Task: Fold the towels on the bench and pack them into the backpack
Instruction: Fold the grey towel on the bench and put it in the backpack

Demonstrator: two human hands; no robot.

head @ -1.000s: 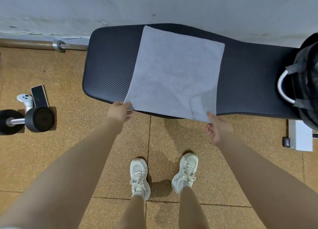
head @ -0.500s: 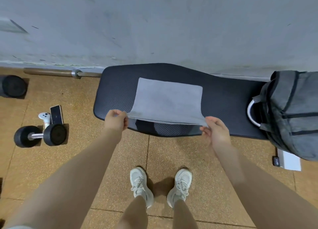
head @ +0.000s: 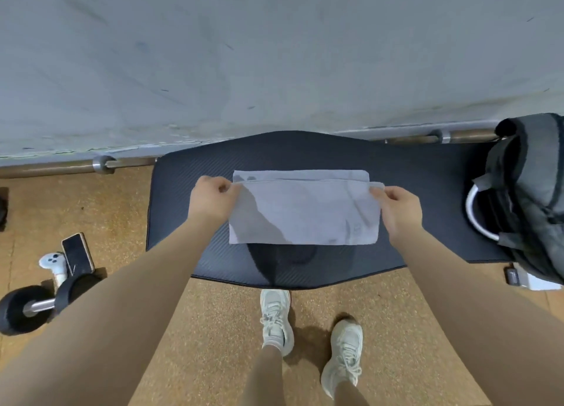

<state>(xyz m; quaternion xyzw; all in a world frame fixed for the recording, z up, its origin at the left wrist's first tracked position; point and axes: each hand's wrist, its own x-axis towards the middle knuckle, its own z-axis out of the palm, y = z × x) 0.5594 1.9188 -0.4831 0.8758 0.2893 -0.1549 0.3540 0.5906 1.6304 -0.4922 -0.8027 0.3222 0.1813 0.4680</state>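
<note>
Your left hand (head: 210, 202) pinches the left corner of the gray towel (head: 303, 211), and your right hand (head: 398, 208) pinches the right corner. The towel sits in the middle of the black bench (head: 427, 191). It is doubled over, with the top layer stopping just short of the far edge, so a thin strip of the bottom layer shows at 12 o'clock.

The backpack (head: 531, 191) is at 3 o'clock from the towel, at the right end of the bench. It is dark gray, soft and lumpy, and a white curved rim shows at its mouth (you cannot tell what that rim belongs to). A small dark thing and something flat and white lie on the floor under it.

At 9 o'clock, well apart from the bench, a phone (head: 77, 257) and a white controller (head: 55, 263) lie on the floor just beside a black dumbbell (head: 30, 309) with a shiny bar. A long metal bar (head: 103, 164) runs along the bottom of the wall (head: 274, 54) at 12 o'clock.

Nothing sits between the towel and the backpack but bare bench.

The bench top is padded with fine ribbed lines and wavy sides. The towel looks thin and smooth, a flat rectangle. The floor (head: 213, 329) is speckled brown, like cork. The wall is pale gray with scuffs. Your two white lace-up shoes (head: 276, 320) stand at 6 o'clock.
</note>
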